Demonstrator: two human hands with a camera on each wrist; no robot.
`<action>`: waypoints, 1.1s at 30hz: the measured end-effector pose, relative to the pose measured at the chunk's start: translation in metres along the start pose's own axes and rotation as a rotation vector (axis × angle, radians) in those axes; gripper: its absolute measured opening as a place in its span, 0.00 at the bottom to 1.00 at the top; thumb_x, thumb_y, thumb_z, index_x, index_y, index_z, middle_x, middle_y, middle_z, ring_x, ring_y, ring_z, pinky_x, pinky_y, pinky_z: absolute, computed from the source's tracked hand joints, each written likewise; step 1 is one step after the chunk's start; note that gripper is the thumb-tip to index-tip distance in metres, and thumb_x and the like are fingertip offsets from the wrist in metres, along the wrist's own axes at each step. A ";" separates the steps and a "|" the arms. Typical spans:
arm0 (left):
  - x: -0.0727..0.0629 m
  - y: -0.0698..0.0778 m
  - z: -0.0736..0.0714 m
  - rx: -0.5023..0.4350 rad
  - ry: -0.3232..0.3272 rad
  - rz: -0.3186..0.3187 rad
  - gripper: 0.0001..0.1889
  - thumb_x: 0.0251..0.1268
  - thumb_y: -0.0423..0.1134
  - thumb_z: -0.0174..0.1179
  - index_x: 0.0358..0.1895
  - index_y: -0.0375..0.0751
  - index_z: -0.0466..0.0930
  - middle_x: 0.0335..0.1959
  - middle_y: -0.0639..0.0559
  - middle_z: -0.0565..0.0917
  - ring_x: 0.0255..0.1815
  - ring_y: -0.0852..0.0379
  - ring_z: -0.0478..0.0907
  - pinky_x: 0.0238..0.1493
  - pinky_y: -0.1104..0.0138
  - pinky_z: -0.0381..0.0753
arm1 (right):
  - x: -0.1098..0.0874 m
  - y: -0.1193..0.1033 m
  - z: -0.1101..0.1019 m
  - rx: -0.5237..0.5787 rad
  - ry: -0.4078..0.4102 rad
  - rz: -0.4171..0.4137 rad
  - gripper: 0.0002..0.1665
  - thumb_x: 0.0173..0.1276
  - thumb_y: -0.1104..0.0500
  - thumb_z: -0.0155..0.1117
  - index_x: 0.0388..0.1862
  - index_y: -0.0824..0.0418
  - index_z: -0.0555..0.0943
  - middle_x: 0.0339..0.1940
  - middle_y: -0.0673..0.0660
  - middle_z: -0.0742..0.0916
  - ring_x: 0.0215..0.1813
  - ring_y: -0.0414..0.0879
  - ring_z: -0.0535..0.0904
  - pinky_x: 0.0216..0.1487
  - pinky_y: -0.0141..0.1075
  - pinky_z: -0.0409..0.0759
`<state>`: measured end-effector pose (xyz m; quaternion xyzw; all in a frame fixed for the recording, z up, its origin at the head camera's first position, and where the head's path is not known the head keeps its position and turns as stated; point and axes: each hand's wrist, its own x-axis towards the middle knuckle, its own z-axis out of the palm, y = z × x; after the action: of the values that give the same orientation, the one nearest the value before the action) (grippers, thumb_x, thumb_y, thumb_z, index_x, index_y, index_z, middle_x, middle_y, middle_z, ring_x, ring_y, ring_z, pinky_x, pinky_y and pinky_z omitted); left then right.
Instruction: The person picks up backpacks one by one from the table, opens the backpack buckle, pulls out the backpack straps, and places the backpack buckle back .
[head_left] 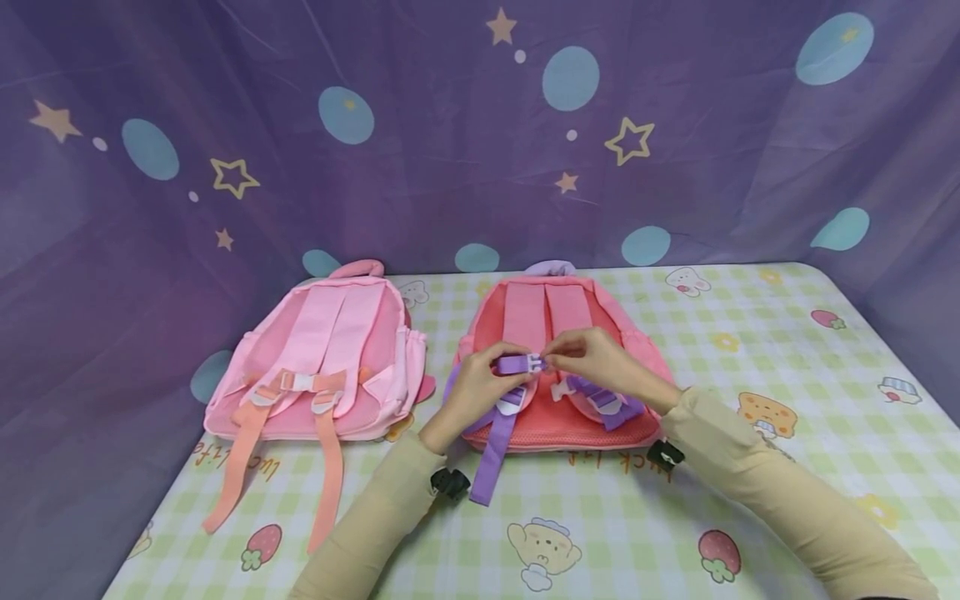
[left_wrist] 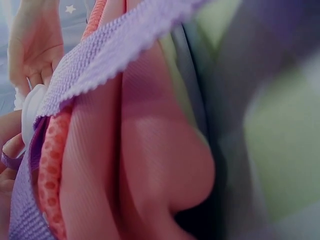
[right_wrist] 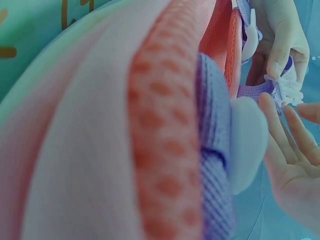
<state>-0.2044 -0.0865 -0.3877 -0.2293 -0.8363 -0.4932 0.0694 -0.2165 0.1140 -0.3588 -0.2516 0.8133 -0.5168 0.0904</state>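
Note:
A coral-pink backpack (head_left: 487,321) lies on the table, its shoulder straps facing up. Above its middle, my left hand (head_left: 477,385) pinches a purple webbing strap (head_left: 513,365) beside a white plastic buckle piece (head_left: 535,363). From the other side my right hand (head_left: 592,358) reaches in, its thumb and fingertips pinching the bit of purple webbing at the buckle's right edge. Another white buckle piece (head_left: 561,390) lies unfastened on the right shoulder strap. In the right wrist view the left thumb (right_wrist: 278,60) presses the webbing, with the right fingers (right_wrist: 280,140) close below.
To the left lies a light pink backpack (head_left: 247,367) with orange straps (head_left: 327,467) and a fastened white buckle (head_left: 303,382). A loose purple strap end (head_left: 491,467) hangs onto the checked tablecloth (head_left: 622,533). A purple patterned curtain (head_left: 450,192) stands behind the table.

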 end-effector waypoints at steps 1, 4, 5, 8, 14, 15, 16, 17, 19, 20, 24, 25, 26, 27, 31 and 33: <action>0.000 0.000 0.000 0.000 0.002 0.001 0.15 0.48 0.37 0.66 0.42 0.42 0.78 0.38 0.51 0.82 0.39 0.60 0.77 0.39 0.69 0.76 | 0.000 -0.001 0.000 -0.014 0.004 0.005 0.10 0.61 0.63 0.57 0.39 0.65 0.81 0.35 0.58 0.84 0.40 0.51 0.80 0.41 0.37 0.78; 0.000 0.001 0.000 -0.001 0.000 0.005 0.15 0.48 0.38 0.66 0.42 0.43 0.78 0.38 0.51 0.82 0.38 0.59 0.77 0.38 0.69 0.76 | -0.001 -0.001 0.000 -0.060 0.012 0.009 0.10 0.62 0.60 0.57 0.39 0.64 0.81 0.36 0.56 0.84 0.40 0.47 0.80 0.42 0.36 0.77; 0.000 0.001 0.000 -0.003 0.000 0.005 0.15 0.48 0.38 0.66 0.42 0.43 0.78 0.38 0.51 0.82 0.38 0.59 0.77 0.38 0.69 0.76 | -0.001 -0.002 0.001 -0.072 0.016 0.009 0.11 0.62 0.59 0.57 0.39 0.63 0.81 0.36 0.56 0.85 0.39 0.45 0.80 0.42 0.36 0.77; 0.000 0.000 0.001 -0.015 -0.007 0.004 0.15 0.48 0.38 0.66 0.41 0.43 0.77 0.38 0.51 0.82 0.38 0.60 0.77 0.38 0.69 0.76 | -0.001 -0.002 0.002 -0.088 0.018 0.005 0.11 0.61 0.57 0.59 0.38 0.63 0.81 0.35 0.55 0.85 0.36 0.42 0.79 0.41 0.36 0.77; 0.001 0.001 0.001 -0.032 -0.031 0.007 0.14 0.48 0.38 0.66 0.40 0.43 0.76 0.37 0.51 0.81 0.37 0.59 0.77 0.37 0.69 0.76 | 0.002 0.000 0.005 -0.095 0.023 0.003 0.10 0.60 0.57 0.60 0.35 0.63 0.82 0.32 0.53 0.84 0.33 0.40 0.79 0.39 0.34 0.77; 0.001 0.001 0.000 -0.037 -0.038 0.005 0.14 0.48 0.38 0.66 0.40 0.43 0.76 0.38 0.51 0.81 0.38 0.60 0.77 0.38 0.70 0.76 | 0.002 0.000 0.005 -0.095 0.023 0.004 0.10 0.60 0.57 0.60 0.35 0.62 0.82 0.32 0.53 0.84 0.33 0.40 0.79 0.39 0.34 0.77; 0.001 0.001 0.000 -0.043 -0.046 -0.001 0.14 0.48 0.38 0.66 0.39 0.43 0.76 0.38 0.52 0.82 0.38 0.61 0.77 0.38 0.70 0.76 | 0.002 0.000 0.005 -0.097 0.023 0.003 0.09 0.60 0.58 0.60 0.35 0.62 0.82 0.32 0.53 0.84 0.34 0.41 0.79 0.39 0.34 0.77; 0.001 0.001 0.000 -0.047 -0.053 -0.007 0.14 0.48 0.38 0.66 0.39 0.43 0.76 0.38 0.52 0.82 0.37 0.61 0.76 0.38 0.70 0.76 | 0.002 0.001 0.005 -0.096 0.022 0.005 0.09 0.60 0.58 0.60 0.34 0.62 0.82 0.31 0.53 0.84 0.34 0.41 0.79 0.39 0.34 0.77; 0.000 0.001 -0.001 -0.057 -0.068 -0.021 0.14 0.48 0.38 0.66 0.39 0.43 0.76 0.38 0.53 0.82 0.38 0.62 0.75 0.39 0.71 0.75 | 0.002 0.000 0.005 -0.098 0.021 0.001 0.09 0.60 0.58 0.60 0.34 0.62 0.82 0.31 0.53 0.84 0.34 0.43 0.79 0.38 0.34 0.77; 0.000 0.001 -0.001 -0.063 -0.072 -0.030 0.14 0.48 0.39 0.66 0.39 0.43 0.76 0.38 0.53 0.82 0.38 0.62 0.75 0.38 0.71 0.75 | 0.002 0.000 0.005 -0.097 0.021 -0.002 0.09 0.60 0.58 0.60 0.34 0.62 0.82 0.31 0.53 0.84 0.33 0.45 0.79 0.38 0.34 0.77; 0.000 0.002 -0.002 -0.070 -0.083 -0.047 0.14 0.49 0.37 0.65 0.40 0.40 0.77 0.39 0.49 0.81 0.39 0.58 0.76 0.40 0.68 0.75 | 0.002 0.000 0.005 -0.087 0.021 -0.009 0.08 0.61 0.59 0.59 0.33 0.63 0.82 0.30 0.53 0.84 0.33 0.52 0.79 0.36 0.34 0.76; 0.000 0.002 -0.002 -0.069 -0.083 -0.048 0.13 0.49 0.36 0.65 0.40 0.39 0.77 0.39 0.48 0.81 0.39 0.57 0.76 0.41 0.67 0.75 | 0.002 0.001 0.005 -0.083 0.020 -0.008 0.08 0.61 0.59 0.59 0.33 0.63 0.81 0.30 0.54 0.84 0.33 0.53 0.79 0.35 0.33 0.76; 0.000 0.002 -0.002 -0.068 -0.083 -0.046 0.13 0.50 0.36 0.64 0.40 0.39 0.77 0.39 0.48 0.81 0.39 0.56 0.76 0.41 0.67 0.76 | 0.002 0.001 0.005 -0.079 0.019 -0.008 0.08 0.61 0.59 0.59 0.33 0.63 0.81 0.30 0.54 0.84 0.34 0.54 0.79 0.35 0.33 0.76; -0.001 0.003 -0.002 -0.058 -0.082 -0.043 0.13 0.51 0.35 0.64 0.40 0.39 0.77 0.38 0.48 0.81 0.39 0.57 0.76 0.42 0.67 0.76 | 0.002 0.001 0.006 -0.076 0.018 -0.007 0.08 0.61 0.59 0.59 0.33 0.63 0.81 0.30 0.54 0.84 0.33 0.54 0.79 0.35 0.33 0.76; -0.002 0.006 -0.003 -0.005 -0.068 -0.029 0.11 0.53 0.35 0.62 0.41 0.41 0.78 0.36 0.51 0.82 0.35 0.62 0.76 0.38 0.71 0.75 | 0.001 0.002 0.006 -0.067 0.017 -0.006 0.08 0.61 0.59 0.59 0.33 0.63 0.81 0.28 0.54 0.84 0.32 0.54 0.78 0.34 0.32 0.75; -0.002 0.007 -0.004 0.023 -0.056 -0.029 0.10 0.53 0.36 0.62 0.40 0.43 0.78 0.35 0.53 0.82 0.33 0.63 0.75 0.35 0.72 0.75 | 0.001 0.002 0.006 -0.066 0.017 -0.009 0.08 0.61 0.59 0.59 0.32 0.63 0.81 0.27 0.54 0.84 0.32 0.53 0.78 0.34 0.32 0.75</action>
<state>-0.1995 -0.0871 -0.3807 -0.2301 -0.8468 -0.4778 0.0416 -0.2153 0.1089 -0.3630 -0.2536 0.8296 -0.4922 0.0727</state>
